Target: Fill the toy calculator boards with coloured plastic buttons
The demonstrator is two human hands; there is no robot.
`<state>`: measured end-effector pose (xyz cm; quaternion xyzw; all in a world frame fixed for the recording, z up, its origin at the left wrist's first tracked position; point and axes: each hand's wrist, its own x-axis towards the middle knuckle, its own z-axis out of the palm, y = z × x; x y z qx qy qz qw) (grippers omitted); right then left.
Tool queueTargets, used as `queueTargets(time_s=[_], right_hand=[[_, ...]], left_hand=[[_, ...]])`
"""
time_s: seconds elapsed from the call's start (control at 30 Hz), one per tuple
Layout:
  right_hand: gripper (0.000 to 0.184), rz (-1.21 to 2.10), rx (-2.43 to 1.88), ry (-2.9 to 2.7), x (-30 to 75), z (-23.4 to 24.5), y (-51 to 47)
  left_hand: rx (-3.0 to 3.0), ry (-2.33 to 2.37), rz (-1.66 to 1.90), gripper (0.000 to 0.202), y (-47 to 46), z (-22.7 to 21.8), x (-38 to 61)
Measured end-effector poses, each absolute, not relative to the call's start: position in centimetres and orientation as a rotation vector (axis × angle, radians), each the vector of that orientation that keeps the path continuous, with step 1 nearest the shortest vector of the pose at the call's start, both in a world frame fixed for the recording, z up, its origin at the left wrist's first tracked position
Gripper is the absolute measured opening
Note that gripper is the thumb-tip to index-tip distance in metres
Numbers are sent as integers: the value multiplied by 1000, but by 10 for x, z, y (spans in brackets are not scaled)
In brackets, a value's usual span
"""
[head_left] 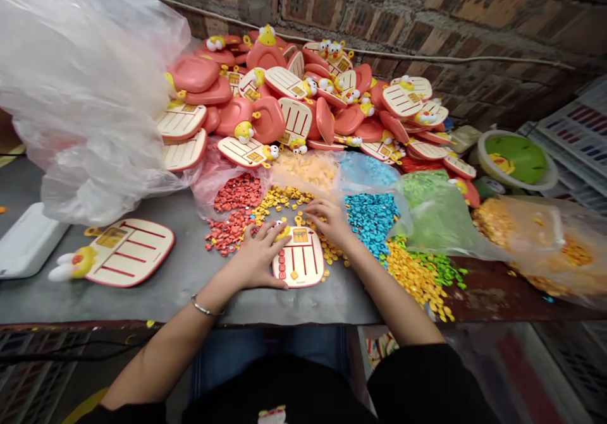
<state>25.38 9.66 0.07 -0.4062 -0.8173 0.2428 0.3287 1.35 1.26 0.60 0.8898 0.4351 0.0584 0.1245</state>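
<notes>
My left hand (258, 256) grips the left side of a cream toy board (308, 261) with a red rim, thumb at the lower edge and fingers over its yellow chick head. A column of red pieces (282, 265) sits in the board's left slot, and one yellow piece (294, 275) lies at the bottom of the adjoining slot. Just past the board's upper right, my right hand (332, 223) is over the small yellow pieces (284, 198), fingers bent and drawn together. Whatever is between its fingertips is too small to make out.
Red (237, 196), blue (372, 218) and yellow pieces (417, 278) spill from plastic bags. Another board (135, 253) lies at left by a white box (28, 241). Many boards (294, 117) are heaped against the brick wall (427, 13). A large clear bag (95, 89) stands left; a green-lined bowl (521, 158) right.
</notes>
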Motion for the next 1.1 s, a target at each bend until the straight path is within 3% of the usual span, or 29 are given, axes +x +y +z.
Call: queueTargets(time_s=[0.43, 0.73, 0.93, 1.1], right_hand=[[16, 392, -1105, -2425, 267, -11, 54], [22, 655, -1028, -2182, 240, -20, 27], [23, 1058, -885, -2217, 250, -7, 42], [16, 711, -1116, -2132, 240, -1, 95]], left_hand=[[2565, 1283, 173, 101, 13, 6, 14], [2555, 1244, 176, 101, 13, 7, 17], [2562, 1258, 169, 101, 12, 8, 16], [2561, 1247, 165, 102, 13, 8, 15]])
